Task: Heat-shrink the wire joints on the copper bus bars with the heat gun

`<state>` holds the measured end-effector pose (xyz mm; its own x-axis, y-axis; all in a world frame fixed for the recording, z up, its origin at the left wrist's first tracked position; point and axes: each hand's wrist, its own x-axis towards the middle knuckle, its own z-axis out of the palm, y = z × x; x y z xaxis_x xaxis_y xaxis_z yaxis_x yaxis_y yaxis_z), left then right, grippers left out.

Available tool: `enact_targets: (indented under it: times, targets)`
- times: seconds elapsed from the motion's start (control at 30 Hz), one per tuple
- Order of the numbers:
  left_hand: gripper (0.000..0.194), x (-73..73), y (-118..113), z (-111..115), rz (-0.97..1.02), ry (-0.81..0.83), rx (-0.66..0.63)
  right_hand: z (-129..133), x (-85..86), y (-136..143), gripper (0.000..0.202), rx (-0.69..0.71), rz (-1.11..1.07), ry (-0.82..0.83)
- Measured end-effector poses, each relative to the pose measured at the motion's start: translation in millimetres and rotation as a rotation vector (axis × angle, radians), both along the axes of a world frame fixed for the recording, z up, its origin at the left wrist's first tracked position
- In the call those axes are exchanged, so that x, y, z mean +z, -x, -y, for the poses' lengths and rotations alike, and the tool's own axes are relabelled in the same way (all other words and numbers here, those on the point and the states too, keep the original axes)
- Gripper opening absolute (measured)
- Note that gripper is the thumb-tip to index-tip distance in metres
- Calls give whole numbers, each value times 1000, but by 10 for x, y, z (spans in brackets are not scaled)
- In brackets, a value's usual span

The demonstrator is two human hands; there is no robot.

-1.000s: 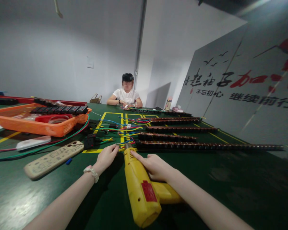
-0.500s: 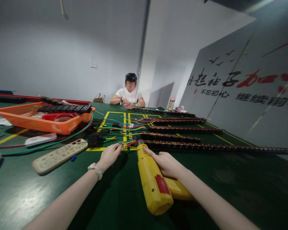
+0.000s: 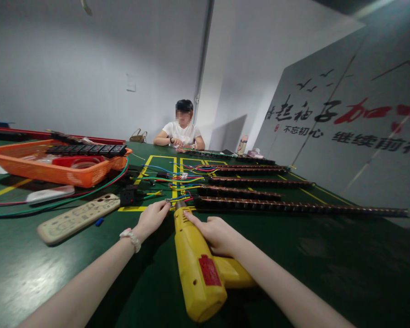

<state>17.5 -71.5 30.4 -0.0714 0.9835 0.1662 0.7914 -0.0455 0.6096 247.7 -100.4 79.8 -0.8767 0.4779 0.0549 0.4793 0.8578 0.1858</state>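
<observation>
My right hand (image 3: 218,232) is wrapped round a yellow heat gun (image 3: 194,264) with a red label on its body. The gun's metal nozzle points away from me at a bundle of coloured wires (image 3: 183,198). Those wires come off the near end of a long dark strip (image 3: 294,207) lying across the table. With its fingertips pinched, my left hand (image 3: 153,218) holds the wire ends, just left of the nozzle. The exact tips are hidden by the fingers.
An orange basket (image 3: 78,176) with black parts stands at the left. Nearer lie a beige power strip (image 3: 78,217) with a black plug (image 3: 128,195), a white object (image 3: 50,194) and a blue bit (image 3: 99,221). More strips (image 3: 259,181) lie behind. A person (image 3: 181,130) sits across the table.
The heat gun in my right hand has moved left, its nozzle now closer to my left fingers and over the wires. The whole view has shifted slightly.
</observation>
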Motion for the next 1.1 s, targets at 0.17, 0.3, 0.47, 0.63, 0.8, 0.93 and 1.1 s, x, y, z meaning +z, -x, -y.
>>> enact_targets:
  times: [0.17,0.3,0.47,0.63,0.8,0.93,1.1]
  targets:
    - [38,-27,20,-32,-5,1,1,19,-19,71,94,32,-38,28]
    - [38,-38,30,-35,-3,-27,-23,18,-31,60,89,49,-59,45]
    - [39,-17,23,-12,-10,-18,-20,-41,-52,-1,88,64,-62,45]
    - [40,-7,13,3,-6,-31,-16,-111,-25,-181,89,-34,-26,23]
    - [40,6,9,17,6,-18,-20,-148,-8,-380,87,-150,7,-23]
    - [39,17,7,19,11,-10,-12,-148,-13,-422,89,-155,11,-54]
    - [39,19,7,18,15,-1,-2,-131,-2,-388,90,-156,27,-81]
